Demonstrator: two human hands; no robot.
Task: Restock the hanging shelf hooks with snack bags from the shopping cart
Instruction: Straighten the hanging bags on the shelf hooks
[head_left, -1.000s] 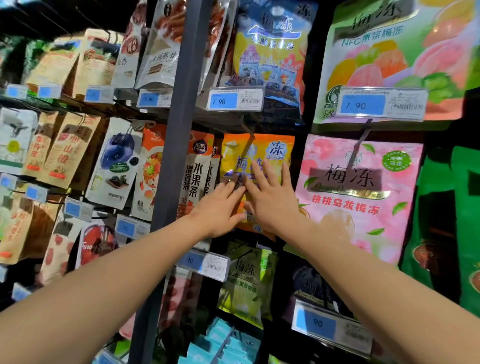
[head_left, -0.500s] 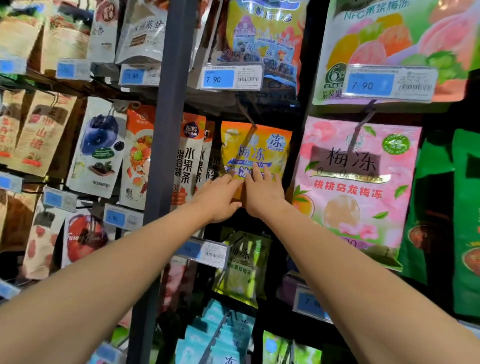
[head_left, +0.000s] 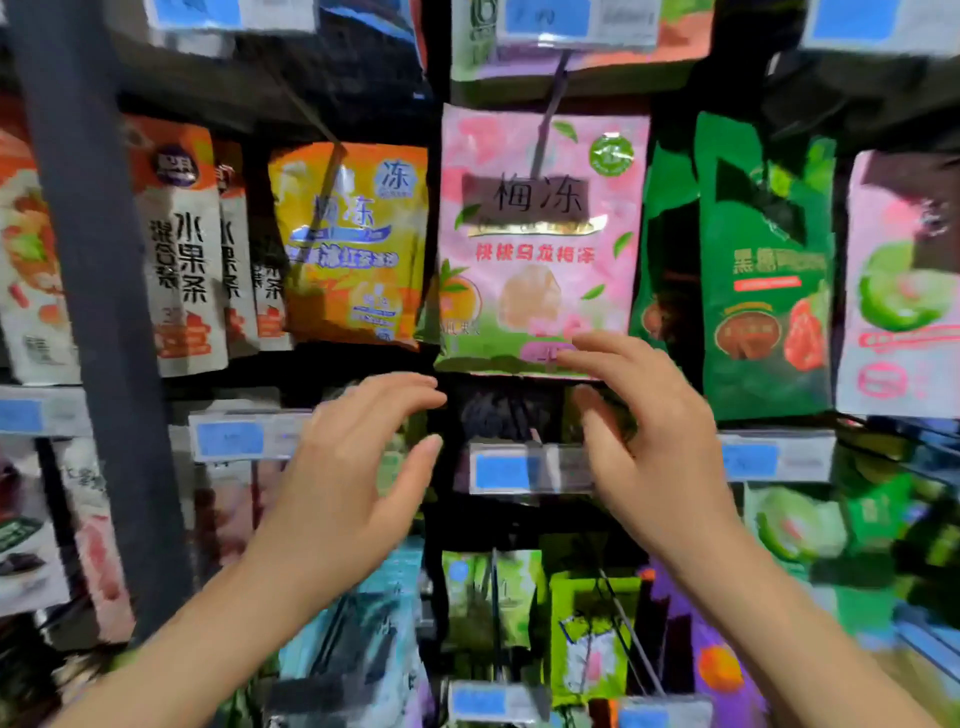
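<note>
An orange-yellow snack bag (head_left: 353, 244) hangs on a shelf hook left of centre, and nothing touches it. A pink snack bag (head_left: 540, 239) hangs right beside it. My left hand (head_left: 353, 467) hovers below the orange bag with loosely spread fingers and holds nothing. My right hand (head_left: 639, 441) is raised under the pink bag, fingers relaxed, its fingertips close to the bag's bottom edge. The shopping cart is out of view.
A dark upright post (head_left: 98, 332) stands at the left. White-and-orange bags (head_left: 182, 249) hang left of the orange bag, green bags (head_left: 763, 280) to the right. Blue price tags (head_left: 519, 470) line the hook ends, with more bags on lower hooks (head_left: 592, 634).
Both hands have come off the orange-yellow bag and dropped below it, moving apart. The view has shifted right and closer, and is blurred by motion.
</note>
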